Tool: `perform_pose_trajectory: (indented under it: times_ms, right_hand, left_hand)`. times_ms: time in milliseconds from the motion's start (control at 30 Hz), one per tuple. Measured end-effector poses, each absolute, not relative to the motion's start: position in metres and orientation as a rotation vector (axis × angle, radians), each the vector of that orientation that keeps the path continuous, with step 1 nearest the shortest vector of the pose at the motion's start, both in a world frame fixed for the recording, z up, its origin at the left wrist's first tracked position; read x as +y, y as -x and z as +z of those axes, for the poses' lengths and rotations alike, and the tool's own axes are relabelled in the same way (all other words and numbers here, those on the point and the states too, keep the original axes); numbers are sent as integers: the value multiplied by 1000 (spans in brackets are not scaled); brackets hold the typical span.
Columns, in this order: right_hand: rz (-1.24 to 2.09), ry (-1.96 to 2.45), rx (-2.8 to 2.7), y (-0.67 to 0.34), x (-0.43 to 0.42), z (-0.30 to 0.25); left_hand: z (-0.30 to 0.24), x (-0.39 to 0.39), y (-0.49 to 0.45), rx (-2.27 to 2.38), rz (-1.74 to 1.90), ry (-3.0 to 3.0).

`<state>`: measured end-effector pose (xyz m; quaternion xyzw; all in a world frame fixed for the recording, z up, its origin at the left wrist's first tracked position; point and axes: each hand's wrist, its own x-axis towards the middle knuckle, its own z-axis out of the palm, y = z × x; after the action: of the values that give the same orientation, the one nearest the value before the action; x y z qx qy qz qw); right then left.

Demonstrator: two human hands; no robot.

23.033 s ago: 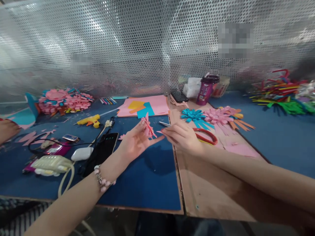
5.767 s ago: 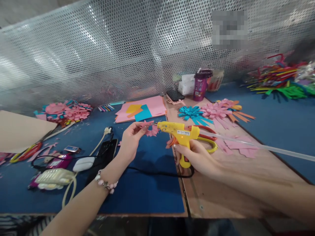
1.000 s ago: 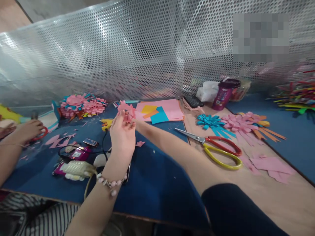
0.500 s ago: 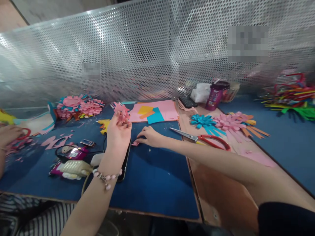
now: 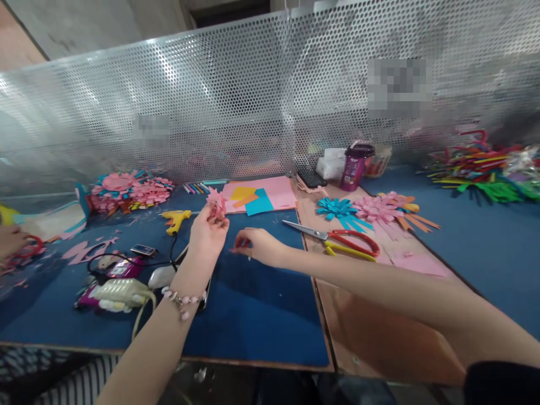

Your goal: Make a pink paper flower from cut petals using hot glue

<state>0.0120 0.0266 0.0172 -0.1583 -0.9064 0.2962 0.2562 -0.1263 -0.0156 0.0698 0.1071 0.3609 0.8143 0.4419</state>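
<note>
My left hand (image 5: 210, 228), with a beaded bracelet (image 5: 183, 301) at its wrist, is closed around a pink paper flower (image 5: 216, 203) with pointed petals, held above the blue table (image 5: 261, 315). To the right of it, my right hand (image 5: 257, 246) hangs low over the table with thumb and fingers pinched. A small bit of pink paper (image 5: 233, 250) shows at those fingertips, mostly hidden. Red-and-yellow-handled scissors (image 5: 333, 236) lie beyond my right forearm. Left of my left hand rests a yellow glue gun (image 5: 176, 220).
Coloured paper sheets (image 5: 278, 191) lie behind my hands. Blue (image 5: 336, 208) and pink (image 5: 377, 208) paper flowers are at right, near a purple cup (image 5: 355, 169). A power strip (image 5: 124, 292) with cords sits at left. Another person's hand (image 5: 12, 244) holds red-handled scissors at far left.
The camera view has shifted slightly. My right hand has curled its fingers more and lifted a little, with less of the pink paper bit showing. My left hand still holds the flower.
</note>
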Motion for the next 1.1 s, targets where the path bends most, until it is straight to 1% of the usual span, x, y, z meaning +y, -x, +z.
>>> perform_pose_trajectory:
  times_ms: [67,200,333,433,767,933,1100]
  right_hand:
    - [939,484,-2354,-33,25,21]
    - [1090,623,-2175,-74,22,23]
    - [1367,729,-1961,-105,19,17]
    - [1451,740,-1892,-118,17,14]
    - [1429,834,-1447,-120,30,-8]
    - [1347,788,-1410,-121,26,-7]
    - [1188,672,-1467,-123,13,3]
  left_hand:
    - [64,-15,119,921,1984,-347]
    - [51,-17,98,988,1901,-577]
    - [41,-21,78,1047,1809,-676]
    - [36,-24,70,1077,1755,-761]
    - [27,-35,53,1199,1585,-1087]
    - [23,-37,51,1246,1517,-1133]
    - [19,-36,52,1339,1467,-1194]
